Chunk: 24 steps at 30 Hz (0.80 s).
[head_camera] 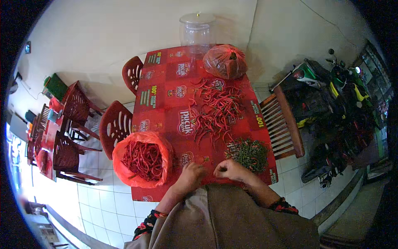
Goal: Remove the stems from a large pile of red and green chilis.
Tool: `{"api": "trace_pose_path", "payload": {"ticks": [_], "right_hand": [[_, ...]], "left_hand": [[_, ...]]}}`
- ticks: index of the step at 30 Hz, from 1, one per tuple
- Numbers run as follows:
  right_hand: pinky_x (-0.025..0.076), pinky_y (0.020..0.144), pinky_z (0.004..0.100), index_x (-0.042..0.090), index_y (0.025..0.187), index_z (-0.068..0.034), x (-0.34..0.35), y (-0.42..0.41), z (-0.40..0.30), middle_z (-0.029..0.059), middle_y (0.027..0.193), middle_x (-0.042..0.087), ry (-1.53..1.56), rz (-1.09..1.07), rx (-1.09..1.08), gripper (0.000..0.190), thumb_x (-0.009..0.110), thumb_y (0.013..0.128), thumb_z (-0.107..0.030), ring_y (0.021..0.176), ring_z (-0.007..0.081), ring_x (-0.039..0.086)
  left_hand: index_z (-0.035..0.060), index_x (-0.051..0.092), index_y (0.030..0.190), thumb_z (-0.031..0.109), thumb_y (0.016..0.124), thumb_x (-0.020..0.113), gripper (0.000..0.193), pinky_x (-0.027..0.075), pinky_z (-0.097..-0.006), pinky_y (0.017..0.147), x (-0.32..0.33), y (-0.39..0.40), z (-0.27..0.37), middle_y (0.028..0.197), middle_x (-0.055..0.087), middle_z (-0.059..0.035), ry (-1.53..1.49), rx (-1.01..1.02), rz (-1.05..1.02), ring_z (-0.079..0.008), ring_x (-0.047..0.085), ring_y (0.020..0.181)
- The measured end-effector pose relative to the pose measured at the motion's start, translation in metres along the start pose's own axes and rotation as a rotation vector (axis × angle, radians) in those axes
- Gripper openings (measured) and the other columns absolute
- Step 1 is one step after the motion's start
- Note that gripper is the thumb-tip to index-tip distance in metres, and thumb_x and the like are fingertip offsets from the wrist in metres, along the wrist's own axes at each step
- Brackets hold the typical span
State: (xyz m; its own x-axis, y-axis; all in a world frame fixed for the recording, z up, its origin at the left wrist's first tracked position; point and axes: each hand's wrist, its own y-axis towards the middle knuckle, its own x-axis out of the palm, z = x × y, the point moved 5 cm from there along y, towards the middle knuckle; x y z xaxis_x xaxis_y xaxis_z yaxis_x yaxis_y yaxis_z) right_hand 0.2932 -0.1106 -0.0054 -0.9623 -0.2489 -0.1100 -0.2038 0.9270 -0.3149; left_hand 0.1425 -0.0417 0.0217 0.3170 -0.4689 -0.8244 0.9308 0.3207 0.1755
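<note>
My left hand [193, 175] is over the near edge of the table, its fingers bent; whether it holds anything cannot be told. To its left stands an open red plastic bag [169, 155] full of red chilli peppers [144, 160]. My right hand [230, 170] is curled with thumb and forefinger close together, and nothing plain shows between them. Just beyond it lies a pile of green chilli stems [248, 155]. Loose red chilli peppers [217, 109] are spread over the middle of the table.
The table has a red printed cover [164, 115]. At its far end are a tied red plastic bag [225, 62] and a clear lidded jar [197, 32]. Red plastic chairs [116, 127] stand left, a wooden slatted chair [287, 121] right, with motorcycles [329, 93] beyond it.
</note>
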Motion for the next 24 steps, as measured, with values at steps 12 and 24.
{"api": "trace_pose_path", "payload": {"ticks": [12, 24], "right_hand": [[0.047, 0.080, 0.0437, 0.067, 0.087, -0.005, -0.092, 0.073, 0.065, 0.0200, 0.099, 0.057, -0.905, 0.676, 0.334, 0.020, 0.065, 0.073, -0.018, 0.093, 0.0352, 0.057], [0.048, 0.070, 0.0429, 0.064, 0.087, -0.003, -0.081, 0.066, 0.100, 0.0117, 0.081, 0.064, -0.431, 0.866, 0.413, 0.022, 0.062, 0.082, -0.025, 0.077, 0.0285, 0.062]], "left_hand": [[0.0002, 0.062, 0.095, 0.007, 0.083, 0.054, 0.015, 0.047, -0.0364, 0.069, -0.130, -0.075, -0.088, 0.080, 0.060, -0.0134, 0.221, -0.546, 0.794, -0.0300, 0.058, 0.073], [0.0024, 0.050, 0.117, 0.008, 0.075, 0.061, 0.044, 0.037, -0.0458, 0.090, -0.096, -0.042, -0.061, 0.114, 0.050, -0.0199, 0.377, -0.479, 0.683, -0.0366, 0.046, 0.105]]}}
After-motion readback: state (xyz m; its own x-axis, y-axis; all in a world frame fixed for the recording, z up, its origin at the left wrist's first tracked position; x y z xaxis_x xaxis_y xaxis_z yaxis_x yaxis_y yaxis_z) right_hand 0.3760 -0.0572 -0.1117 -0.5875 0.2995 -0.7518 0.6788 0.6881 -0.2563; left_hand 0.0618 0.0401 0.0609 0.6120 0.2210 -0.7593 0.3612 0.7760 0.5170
